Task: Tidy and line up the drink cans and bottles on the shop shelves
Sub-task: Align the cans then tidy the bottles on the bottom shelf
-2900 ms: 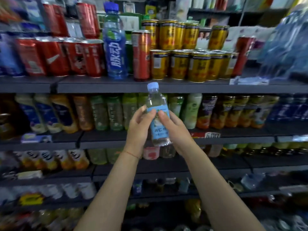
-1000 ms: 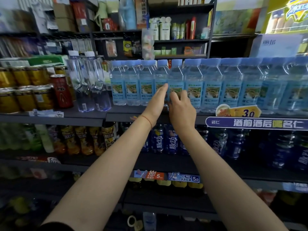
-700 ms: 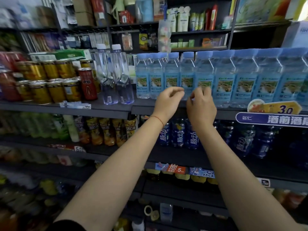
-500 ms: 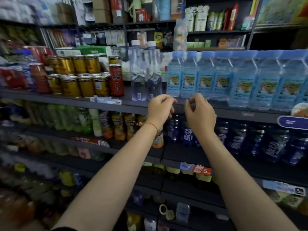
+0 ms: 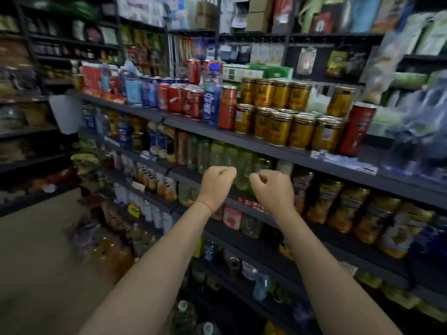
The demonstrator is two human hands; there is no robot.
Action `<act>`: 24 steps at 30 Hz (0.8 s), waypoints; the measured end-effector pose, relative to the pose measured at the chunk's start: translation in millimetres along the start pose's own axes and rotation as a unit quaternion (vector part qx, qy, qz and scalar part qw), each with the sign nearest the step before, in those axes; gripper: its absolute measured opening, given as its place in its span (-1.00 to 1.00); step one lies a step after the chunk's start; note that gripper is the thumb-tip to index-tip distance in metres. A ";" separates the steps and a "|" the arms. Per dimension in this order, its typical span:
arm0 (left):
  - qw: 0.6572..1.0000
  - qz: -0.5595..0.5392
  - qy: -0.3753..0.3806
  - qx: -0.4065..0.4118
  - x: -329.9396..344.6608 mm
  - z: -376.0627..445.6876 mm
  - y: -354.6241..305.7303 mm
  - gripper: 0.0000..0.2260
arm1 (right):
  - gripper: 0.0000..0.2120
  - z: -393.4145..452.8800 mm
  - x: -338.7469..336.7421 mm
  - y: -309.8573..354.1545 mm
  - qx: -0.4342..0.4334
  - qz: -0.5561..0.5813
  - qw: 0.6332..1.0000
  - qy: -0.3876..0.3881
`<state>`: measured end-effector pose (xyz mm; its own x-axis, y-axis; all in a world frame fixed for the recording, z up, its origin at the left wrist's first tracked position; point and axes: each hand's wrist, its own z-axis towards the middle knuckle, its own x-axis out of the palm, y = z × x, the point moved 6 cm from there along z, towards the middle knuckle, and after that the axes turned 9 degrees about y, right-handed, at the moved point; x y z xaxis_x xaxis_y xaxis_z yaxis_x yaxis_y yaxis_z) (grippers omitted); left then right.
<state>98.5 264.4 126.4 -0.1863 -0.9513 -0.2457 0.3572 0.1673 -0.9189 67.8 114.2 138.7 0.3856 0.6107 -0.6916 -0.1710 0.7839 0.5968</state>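
hands: left hand (image 5: 219, 183) and right hand (image 5: 272, 189) are hovering side by side, fingers curled, gripping nothing.
where: gold cans (image 5: 278, 125) are standing stacked on the top shelf (image 5: 266, 147), beyond the hands.
handling: probably stiff, slick, easily dented; pinching mid-wall looks safest.
axis: upright, tops pointing up.

cardboard boxes (image 5: 256, 13) up top, hanging snack packets (image 5: 306, 60) behind, beige floor (image 5: 36, 250) at left.
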 end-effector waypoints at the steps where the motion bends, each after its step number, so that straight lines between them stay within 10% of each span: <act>1: 1.000 0.004 0.002 0.005 -19.8 5.3 5.2 -0.66 | -0.54 10.6 15.0 15.0 -0.007 0.006 1.000 0.008; 7: 0.998 0.044 -0.028 0.023 -119.6 69.9 36.7 -0.74 | -0.90 102.8 69.6 68.3 -0.006 0.028 0.997 -0.075; 12: 0.990 0.141 0.012 0.016 -165.6 142.4 63.6 -0.46 | -0.31 211.8 90.8 80.8 0.018 -0.100 0.983 -0.154; 24: 0.980 0.147 0.099 0.091 -187.1 280.5 77.6 -0.56 | -0.23 312.6 85.6 79.6 0.117 -0.151 0.942 -0.278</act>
<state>417.8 382.7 187.6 -0.2179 -0.7976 -0.5624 0.5756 0.3604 -0.7341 370.6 194.0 254.2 0.8105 0.1608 -0.5633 0.2016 0.8262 0.5260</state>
